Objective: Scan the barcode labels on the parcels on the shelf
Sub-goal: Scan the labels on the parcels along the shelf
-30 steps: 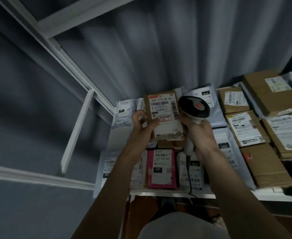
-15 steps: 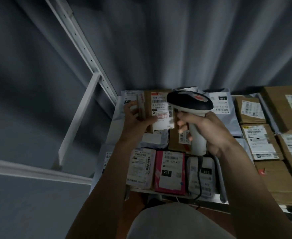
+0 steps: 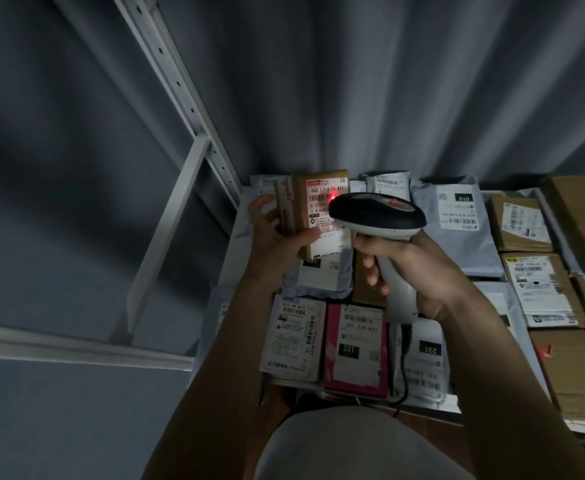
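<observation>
We are wrapping our right hand [image 3: 419, 271] around the white grip of the corded black-topped barcode scanner [image 3: 377, 216], at about four o'clock from the parcel. Our left hand [image 3: 277, 233] is pinching the small brown cardboard parcel [image 3: 305, 216] upright, above the mailers lying on the white metal shelf [image 3: 453, 399]. Its white barcode label [image 3: 324, 202] is catching the red beam, so we are judging it best to keep the label flat-on and steady, thumb clear of the bars.
</observation>
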